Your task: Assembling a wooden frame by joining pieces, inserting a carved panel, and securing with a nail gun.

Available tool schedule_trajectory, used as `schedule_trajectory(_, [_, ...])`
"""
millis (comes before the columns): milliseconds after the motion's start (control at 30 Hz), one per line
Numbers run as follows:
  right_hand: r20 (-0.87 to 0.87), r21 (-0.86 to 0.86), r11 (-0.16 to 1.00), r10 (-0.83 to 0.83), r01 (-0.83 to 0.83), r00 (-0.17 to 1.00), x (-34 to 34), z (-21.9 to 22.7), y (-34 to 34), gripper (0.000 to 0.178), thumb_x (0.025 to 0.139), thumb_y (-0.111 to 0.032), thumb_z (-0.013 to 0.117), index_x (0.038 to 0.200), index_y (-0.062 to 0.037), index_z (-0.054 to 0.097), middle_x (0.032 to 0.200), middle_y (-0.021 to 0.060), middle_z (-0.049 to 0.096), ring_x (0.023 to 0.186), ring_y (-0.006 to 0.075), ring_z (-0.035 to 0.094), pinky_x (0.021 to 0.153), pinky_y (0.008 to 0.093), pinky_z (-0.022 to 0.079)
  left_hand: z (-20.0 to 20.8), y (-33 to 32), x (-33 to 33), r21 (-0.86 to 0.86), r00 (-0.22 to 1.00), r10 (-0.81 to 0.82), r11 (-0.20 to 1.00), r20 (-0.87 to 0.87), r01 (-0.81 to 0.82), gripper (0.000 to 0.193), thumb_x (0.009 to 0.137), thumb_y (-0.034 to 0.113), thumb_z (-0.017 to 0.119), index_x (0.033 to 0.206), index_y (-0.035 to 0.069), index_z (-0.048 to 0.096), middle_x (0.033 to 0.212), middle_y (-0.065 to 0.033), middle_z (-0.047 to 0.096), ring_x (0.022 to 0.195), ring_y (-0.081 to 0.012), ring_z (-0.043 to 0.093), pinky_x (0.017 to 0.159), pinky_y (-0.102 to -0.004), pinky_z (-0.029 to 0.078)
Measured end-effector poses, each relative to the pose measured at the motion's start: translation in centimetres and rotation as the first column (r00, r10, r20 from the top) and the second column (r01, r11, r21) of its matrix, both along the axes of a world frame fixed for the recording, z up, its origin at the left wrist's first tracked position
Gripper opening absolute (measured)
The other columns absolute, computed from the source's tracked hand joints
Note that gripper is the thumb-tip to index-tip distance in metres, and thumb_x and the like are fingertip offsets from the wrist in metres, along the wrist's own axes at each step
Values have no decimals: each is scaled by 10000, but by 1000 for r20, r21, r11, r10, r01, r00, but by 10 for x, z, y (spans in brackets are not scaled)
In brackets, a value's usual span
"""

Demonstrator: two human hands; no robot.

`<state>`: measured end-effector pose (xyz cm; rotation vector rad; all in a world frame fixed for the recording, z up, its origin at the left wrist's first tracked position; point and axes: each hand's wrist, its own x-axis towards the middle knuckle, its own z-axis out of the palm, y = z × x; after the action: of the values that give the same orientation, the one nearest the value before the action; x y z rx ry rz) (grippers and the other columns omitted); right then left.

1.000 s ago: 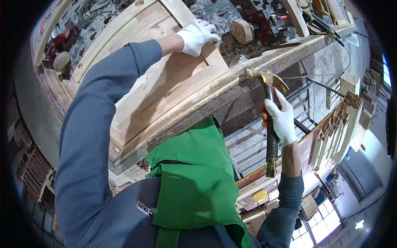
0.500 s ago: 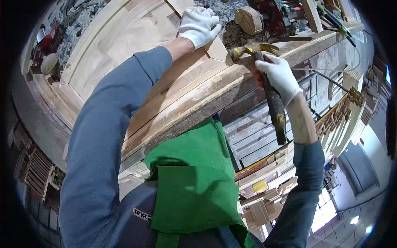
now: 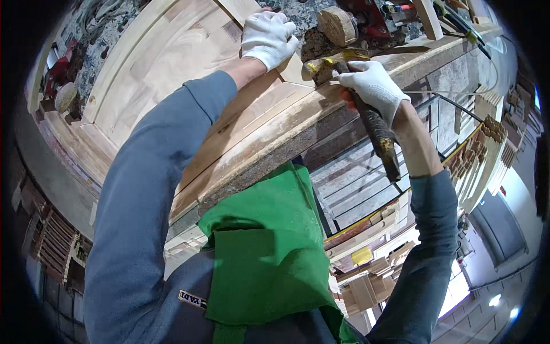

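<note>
Under the half-curled fingers of the left hand point(image 3: 267, 41), whose grip I cannot tell, lies a framed wooden panel point(image 3: 172, 66), the forearm point(image 3: 200, 106) slanting inward; to their right, the right hand point(image 3: 372, 87) has its fingers wrapped around a claw hammer point(image 3: 376, 132).

downward fisheye view from head-height

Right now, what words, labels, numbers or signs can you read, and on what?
Patch on the grey-blue top: pale-edged, dark, with upside-down lettering, which I won't copy out.
Hammer, panel, apron: no lettering visible.
Background: anything there is too small to read.
</note>
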<state>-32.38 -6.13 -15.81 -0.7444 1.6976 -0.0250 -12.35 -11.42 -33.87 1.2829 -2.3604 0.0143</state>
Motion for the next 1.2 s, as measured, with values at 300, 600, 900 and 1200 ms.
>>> schedule_trajectory(300, [19,-35,996,79,-78,997,-4,37,-4,159,891,-70,564,989,26,645,736,85,642,548,123,568,461,251,484,12,-9,-5,-10,995,36,999,-88,-37,183,773,288,632,704,123,668,804,-56,653,778,-267,638,936,-383,498])
schedule_trajectory(600, [119,-352,936,51,-6,992,-2,13,-113,168,872,-74,651,1022,3,642,702,45,613,527,113,565,482,243,465,8,-4,-3,244,951,129,968,-280,-60,160,716,246,635,672,95,610,782,-82,648,758,-281,620,916,-397,508])
schedule_trajectory(900, [-751,-558,287,224,-779,621,-149,-4,-248,264,951,-178,682,1167,-47,760,967,84,791,747,163,703,660,276,550,16,6,8,281,991,129,953,-43,-112,172,742,262,639,732,95,680,846,-83,684,827,-279,648,939,-398,510])
schedule_trajectory(1200, [-944,124,71,314,-990,-96,-401,-69,-261,516,942,-285,684,1405,-103,548,1084,223,708,922,437,678,815,488,546,15,8,2,272,988,153,952,-25,-140,144,740,241,644,717,106,689,836,-70,691,823,-243,656,964,-376,517])
